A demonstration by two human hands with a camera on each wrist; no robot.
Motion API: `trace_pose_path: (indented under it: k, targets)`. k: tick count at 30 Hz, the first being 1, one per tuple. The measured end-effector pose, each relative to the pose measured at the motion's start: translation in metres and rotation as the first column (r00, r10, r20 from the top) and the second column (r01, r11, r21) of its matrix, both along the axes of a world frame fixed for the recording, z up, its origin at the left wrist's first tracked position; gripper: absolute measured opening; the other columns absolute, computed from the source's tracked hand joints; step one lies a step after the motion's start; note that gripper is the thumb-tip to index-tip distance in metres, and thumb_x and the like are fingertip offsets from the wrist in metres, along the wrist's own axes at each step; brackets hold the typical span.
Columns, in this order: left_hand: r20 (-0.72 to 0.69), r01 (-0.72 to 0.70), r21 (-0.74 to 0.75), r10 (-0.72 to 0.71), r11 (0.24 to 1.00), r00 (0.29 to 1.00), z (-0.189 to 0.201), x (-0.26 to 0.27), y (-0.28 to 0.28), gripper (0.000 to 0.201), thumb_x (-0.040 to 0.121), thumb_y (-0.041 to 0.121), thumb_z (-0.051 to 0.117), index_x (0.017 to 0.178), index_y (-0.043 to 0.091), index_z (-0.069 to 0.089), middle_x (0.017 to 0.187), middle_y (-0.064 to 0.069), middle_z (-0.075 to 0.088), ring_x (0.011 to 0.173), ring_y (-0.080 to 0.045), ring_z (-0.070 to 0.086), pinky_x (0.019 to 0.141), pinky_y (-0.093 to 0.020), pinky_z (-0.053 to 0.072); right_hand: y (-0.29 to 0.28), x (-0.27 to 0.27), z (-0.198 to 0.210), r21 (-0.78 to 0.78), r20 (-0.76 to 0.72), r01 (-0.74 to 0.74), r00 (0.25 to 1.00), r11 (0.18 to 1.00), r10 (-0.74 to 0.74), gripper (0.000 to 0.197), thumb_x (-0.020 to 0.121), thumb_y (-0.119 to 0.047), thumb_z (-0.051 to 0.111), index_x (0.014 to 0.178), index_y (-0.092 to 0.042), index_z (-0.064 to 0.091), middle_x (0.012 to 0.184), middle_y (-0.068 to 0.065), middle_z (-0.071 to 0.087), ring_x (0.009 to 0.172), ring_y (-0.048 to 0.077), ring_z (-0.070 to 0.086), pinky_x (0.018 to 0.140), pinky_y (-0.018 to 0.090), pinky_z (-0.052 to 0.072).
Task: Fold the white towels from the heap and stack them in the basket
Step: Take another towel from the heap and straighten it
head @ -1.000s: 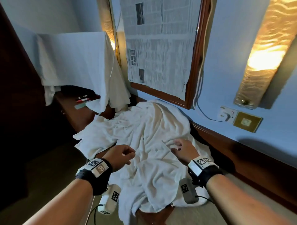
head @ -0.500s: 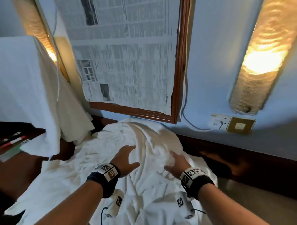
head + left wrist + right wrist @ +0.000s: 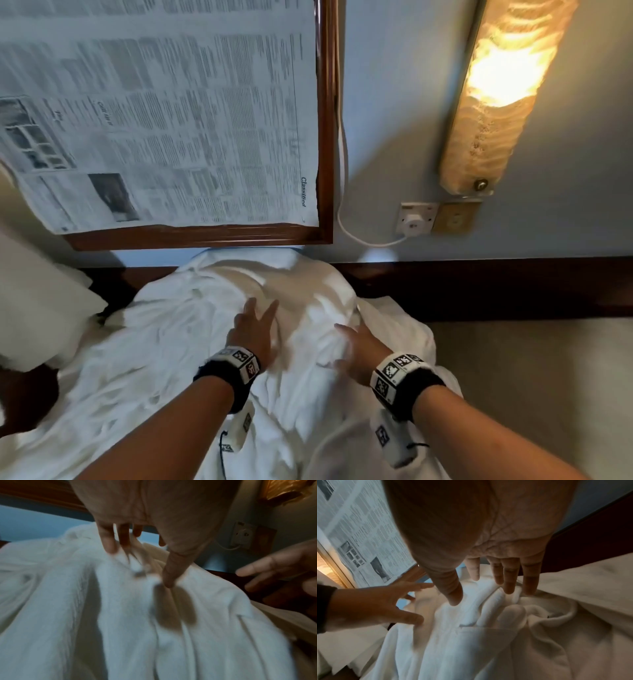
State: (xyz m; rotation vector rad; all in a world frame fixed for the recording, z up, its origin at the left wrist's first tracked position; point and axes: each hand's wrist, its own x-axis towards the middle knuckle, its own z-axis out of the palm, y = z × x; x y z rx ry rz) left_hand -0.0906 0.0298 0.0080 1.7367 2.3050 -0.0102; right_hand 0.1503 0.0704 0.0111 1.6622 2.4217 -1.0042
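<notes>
Below the frame (image 3: 327, 137), our two hands are on the heap (image 3: 191, 342) of white towels.

Our left hand (image 3: 251, 334) lies spread, fingers straight, fingertips touching the cloth near the heap's top. Our right hand (image 3: 359, 346) is just beside it, fingers extended and slightly bent into a bunched fold; we cannot tell if it grips. The heap sits against the wall under the frame, which is covered by newspaper (image 3: 154, 113). Right of the frame are a socket (image 3: 416, 221) and a lit lamp (image 3: 496, 92).
</notes>
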Motion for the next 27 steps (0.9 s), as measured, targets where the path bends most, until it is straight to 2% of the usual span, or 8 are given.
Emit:
trace_pose_path:
  k: [3, 5, 9, 11, 15, 20, 24, 27]
  targets:
    - [0.006, -0.169, 0.109, 0.169, 0.980, 0.986, 0.012, -0.012, 0.010, 0.107, 0.084, 0.029, 0.072, 0.155, 0.040, -0.007, 0.159, -0.012, -0.013, 0.144, -0.037, 0.019, 0.111, -0.045, 0.033, 0.002, -0.004, -0.005, 0.006, -0.013, 0.019, 1.000, 1.000, -0.018, 0.083, 0.085, -0.043, 0.069, 0.154, -0.032, 0.024, 0.155, 0.012, 0.024, 0.145, 0.030, 0.033, 0.118, 0.033, 0.031]
    - [0.271, -0.359, 0.092, 0.324, 0.929, 0.906, 0.013, -0.028, 0.017, 0.105, 0.080, 0.024, 0.077, 0.156, 0.032, 0.004, 0.150, -0.015, 0.017, 0.129, -0.038, 0.042, 0.103, -0.041, 0.042, 0.004, -0.009, -0.008, 0.012, -0.011, 0.027, 1.000, 1.000, -0.027, 0.080, 0.086, -0.041, 0.068, 0.153, -0.033, 0.026, 0.149, 0.010, 0.034, 0.139, 0.028, 0.041, 0.114, 0.033, 0.034]
    - [0.425, -0.380, 0.067, 0.319, 0.922, 0.847, 0.009, -0.044, 0.021, 0.052, 0.085, 0.022, 0.071, 0.132, 0.013, 0.050, 0.129, -0.012, 0.058, 0.113, -0.031, 0.058, 0.090, -0.031, 0.046, 0.004, -0.028, -0.005, 0.027, -0.045, 0.035, 0.998, 0.999, -0.034, 0.079, 0.086, -0.043, 0.064, 0.154, -0.033, 0.026, 0.146, 0.007, 0.040, 0.127, 0.022, 0.050, 0.107, 0.031, 0.039]
    - [0.431, -0.429, 0.077, 0.357, 0.900, 0.829, 0.006, -0.043, 0.021, 0.038, 0.086, 0.022, 0.068, 0.121, 0.014, 0.055, 0.126, -0.013, 0.060, 0.112, -0.031, 0.058, 0.091, -0.032, 0.047, 0.005, -0.036, -0.004, 0.033, -0.061, 0.033, 0.998, 0.999, -0.031, 0.078, 0.087, -0.042, 0.062, 0.155, -0.033, 0.024, 0.149, 0.007, 0.035, 0.128, 0.023, 0.049, 0.107, 0.031, 0.039]
    - [0.500, -0.530, -0.007, 0.463, 0.848, 0.732, 0.000, -0.041, 0.012, 0.059, 0.080, 0.035, 0.077, 0.125, 0.013, 0.044, 0.127, -0.016, 0.050, 0.106, -0.034, 0.060, 0.090, -0.035, 0.048, 0.007, -0.040, 0.000, 0.051, -0.069, 0.078, 0.995, 0.996, -0.075, 0.076, 0.091, -0.040, 0.061, 0.156, -0.032, 0.022, 0.156, 0.006, 0.023, 0.134, 0.024, 0.044, 0.109, 0.029, 0.035]
    - [0.460, -0.394, 0.023, 0.340, 0.919, 0.820, 0.008, -0.037, 0.017, 0.023, 0.086, 0.031, 0.069, 0.083, 0.021, 0.048, 0.091, -0.005, 0.061, 0.074, -0.026, 0.059, 0.072, -0.033, 0.052, 0.003, -0.039, 0.010, 0.011, -0.116, 0.051, 0.992, 0.999, -0.049, 0.073, 0.094, -0.039, 0.060, 0.156, -0.032, 0.022, 0.155, 0.004, 0.026, 0.133, 0.022, 0.045, 0.107, 0.028, 0.037]
    - [0.780, -0.463, 0.140, 0.191, 0.875, 0.596, 0.061, -0.026, 0.026, 0.015, 0.066, 0.024, 0.066, 0.070, 0.017, 0.053, 0.071, -0.010, 0.057, 0.066, -0.027, 0.057, 0.060, -0.043, 0.054, 0.005, -0.037, 0.025, 0.054, -0.238, 0.073, 0.970, 0.996, -0.058, 0.078, 0.091, -0.041, 0.066, 0.155, -0.035, 0.021, 0.151, 0.002, 0.032, 0.127, 0.017, 0.051, 0.106, 0.026, 0.039]
    - [0.919, -0.488, 0.234, -0.027, 0.841, 0.394, 0.121, -0.008, 0.031, 0.013, 0.058, 0.024, 0.064, 0.068, 0.021, 0.056, 0.066, -0.002, 0.056, 0.065, -0.021, 0.050, 0.059, -0.032, 0.041, 0.006, -0.039, 0.046, 0.051, -0.432, 0.073, 0.901, 0.996, -0.044, 0.088, 0.084, -0.047, 0.074, 0.154, -0.037, 0.022, 0.144, -0.004, 0.038, 0.120, 0.011, 0.054, 0.100, 0.026, 0.046]
